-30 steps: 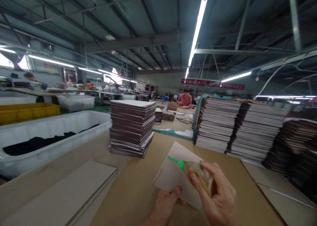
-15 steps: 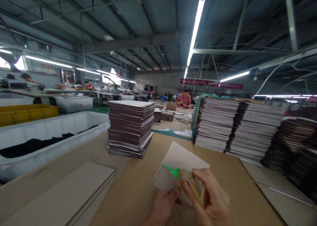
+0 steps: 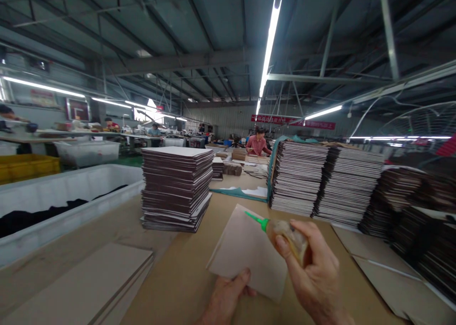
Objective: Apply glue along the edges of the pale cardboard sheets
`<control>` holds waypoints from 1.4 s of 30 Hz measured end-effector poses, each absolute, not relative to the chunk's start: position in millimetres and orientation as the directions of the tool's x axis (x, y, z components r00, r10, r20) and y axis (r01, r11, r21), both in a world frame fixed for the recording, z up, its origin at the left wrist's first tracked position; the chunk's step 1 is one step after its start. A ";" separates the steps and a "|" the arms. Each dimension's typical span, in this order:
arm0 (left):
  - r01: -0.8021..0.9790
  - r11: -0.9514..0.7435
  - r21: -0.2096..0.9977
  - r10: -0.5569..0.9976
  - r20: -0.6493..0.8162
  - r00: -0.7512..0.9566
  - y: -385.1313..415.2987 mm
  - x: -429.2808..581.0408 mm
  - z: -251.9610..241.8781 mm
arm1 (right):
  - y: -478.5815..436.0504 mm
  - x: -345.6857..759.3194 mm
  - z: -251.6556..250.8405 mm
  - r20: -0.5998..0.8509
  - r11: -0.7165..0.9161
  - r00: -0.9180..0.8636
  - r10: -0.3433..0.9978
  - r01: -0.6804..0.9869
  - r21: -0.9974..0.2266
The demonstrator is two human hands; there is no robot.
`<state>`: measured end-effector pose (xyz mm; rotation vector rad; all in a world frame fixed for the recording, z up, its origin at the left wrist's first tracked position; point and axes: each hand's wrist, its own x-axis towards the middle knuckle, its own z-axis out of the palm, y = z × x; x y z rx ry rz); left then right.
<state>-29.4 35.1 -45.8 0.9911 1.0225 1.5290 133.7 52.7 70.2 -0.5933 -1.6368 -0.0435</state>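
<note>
A pale, roughly square board (image 3: 245, 258) is tilted above the brown tabletop (image 3: 171, 277). My left hand (image 3: 230, 294) pinches its near edge, thumb on top and fingers underneath. My right hand (image 3: 315, 263) is wrapped round a squeeze glue bottle (image 3: 287, 239) with yellowish contents. Its narrow green nozzle (image 3: 258, 219) points left over the upper part of the board; whether the tip touches the surface I cannot tell.
A tall stack of dark-edged boards (image 3: 176, 189) stands ahead to the left. More stacks (image 3: 299, 177) rise on the right beside teal cloth. At left are a white bin (image 3: 121, 177) with black fabric and a flat panel (image 3: 89, 280). A person (image 3: 258, 144) works farther back.
My right hand has moved the glue bottle up and to the right, so the nozzle is over the board's upper part. My left hand still holds the board, and the view has turned slightly right.
</note>
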 end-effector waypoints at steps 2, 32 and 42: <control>-0.139 -0.101 0.985 0.985 0.080 -0.152 31.9 -31.0 -42.8 | 55.1 134.9 72.5 0.942 0.871 -0.054 0.332 0.400 -0.284; 0.156 0.022 0.987 0.974 0.014 -0.225 31.0 -43.2 -42.9 | 49.9 185.2 51.1 0.900 0.716 -0.086 0.428 0.639 -0.280; 0.089 0.033 0.995 0.982 -0.016 -0.186 34.8 -49.0 -44.1 | 54.9 204.3 38.6 0.898 0.646 -0.009 0.439 0.698 -0.309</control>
